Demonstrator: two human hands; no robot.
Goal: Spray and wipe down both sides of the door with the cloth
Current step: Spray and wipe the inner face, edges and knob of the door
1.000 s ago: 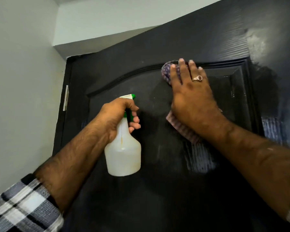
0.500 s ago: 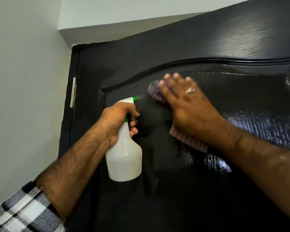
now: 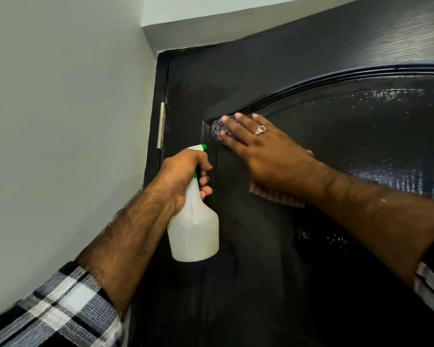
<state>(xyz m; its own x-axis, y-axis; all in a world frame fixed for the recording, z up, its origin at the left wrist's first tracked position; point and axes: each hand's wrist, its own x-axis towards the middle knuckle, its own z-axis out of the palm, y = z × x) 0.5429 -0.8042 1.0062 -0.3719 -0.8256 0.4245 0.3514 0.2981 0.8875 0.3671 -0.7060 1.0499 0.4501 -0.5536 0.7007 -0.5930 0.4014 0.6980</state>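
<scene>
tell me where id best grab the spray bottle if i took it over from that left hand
Probably the wide lower body of the spray bottle, from the right or from beneath. It hangs upright, and the left hand already wraps the narrow neck below the green trigger, so the broad bare belly is the only free surface. The right hand is busy, flat on the cloth against the door.

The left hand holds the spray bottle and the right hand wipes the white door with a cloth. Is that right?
Nearly. The door is black, not white, as the head view shows. The rest stands: the left hand holds the spray bottle, and the right hand presses the cloth flat against the door.
</scene>
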